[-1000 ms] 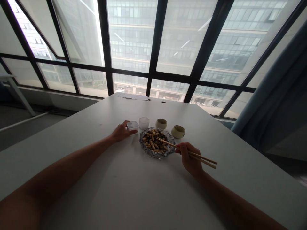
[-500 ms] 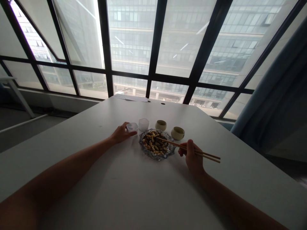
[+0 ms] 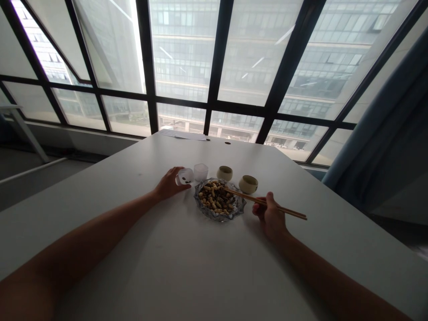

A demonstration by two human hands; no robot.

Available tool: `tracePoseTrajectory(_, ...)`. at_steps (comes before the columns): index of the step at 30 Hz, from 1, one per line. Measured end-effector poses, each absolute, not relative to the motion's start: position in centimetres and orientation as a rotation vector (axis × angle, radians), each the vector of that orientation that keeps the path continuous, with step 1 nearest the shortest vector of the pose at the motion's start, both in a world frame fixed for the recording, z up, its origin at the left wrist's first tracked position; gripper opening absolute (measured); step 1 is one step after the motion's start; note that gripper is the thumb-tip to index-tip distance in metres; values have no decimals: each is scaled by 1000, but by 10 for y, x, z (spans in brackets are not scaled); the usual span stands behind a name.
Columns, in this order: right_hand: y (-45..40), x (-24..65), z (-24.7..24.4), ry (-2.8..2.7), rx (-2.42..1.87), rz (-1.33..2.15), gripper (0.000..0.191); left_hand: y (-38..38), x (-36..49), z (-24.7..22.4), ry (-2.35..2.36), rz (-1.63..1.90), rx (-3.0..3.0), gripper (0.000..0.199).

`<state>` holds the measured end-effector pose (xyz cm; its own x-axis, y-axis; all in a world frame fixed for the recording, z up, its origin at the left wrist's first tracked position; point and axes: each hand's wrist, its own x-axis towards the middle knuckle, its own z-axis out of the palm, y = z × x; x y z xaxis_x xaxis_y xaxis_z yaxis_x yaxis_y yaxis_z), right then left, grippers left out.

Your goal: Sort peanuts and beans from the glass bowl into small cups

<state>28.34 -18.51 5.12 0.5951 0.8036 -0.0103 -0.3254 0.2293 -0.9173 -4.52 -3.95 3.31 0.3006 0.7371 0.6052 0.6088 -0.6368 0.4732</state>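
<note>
My left hand (image 3: 171, 183) grips a small translucent plastic cup (image 3: 185, 174), tilted so its inside faces me, with a few dark bits in it. Right beside it a second translucent cup (image 3: 201, 171) stands on the table. A scalloped glass bowl (image 3: 203, 212) holds unshelled peanuts (image 3: 214, 196) mixed with dark seeds. In my right hand (image 3: 270, 214) is a pair of wooden chopsticks (image 3: 247, 195), their tips over the bowl's contents, touching or just above them. Whether the tips pinch anything is too small to tell.
Two small beige ceramic cups, one (image 3: 224, 173) behind the bowl and another (image 3: 248, 183) at its right, stand close by. The white table (image 3: 187, 267) reaches toward large windows. Papers (image 3: 183, 135) lie at its far edge; a blue curtain (image 3: 377, 129) hangs at right.
The left-hand cup has tipped toward me and the bowl, and dark bits now show inside. The chopsticks have shifted slightly right, with their ends closer together.
</note>
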Motion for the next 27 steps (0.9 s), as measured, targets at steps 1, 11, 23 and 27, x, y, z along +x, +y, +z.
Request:
tracePoseTrajectory(1,-185,284,50,-570,-1067,810,60,-40,-45,33,1226,1278,2456,68)
tracePoseTrajectory(11,-213,276,46,-1487,-921,168,40,-41,-47,34,1137,1392,2654,58)
tracePoseTrajectory(23,-207,278,44,-1267,-1002,343,50,-41,-45,31,1330,1336,2512,63)
tracePoseTrajectory(27,-196,279,39,-792,-1058,689,58,-42,-45,32,1402,1359,2479,63)
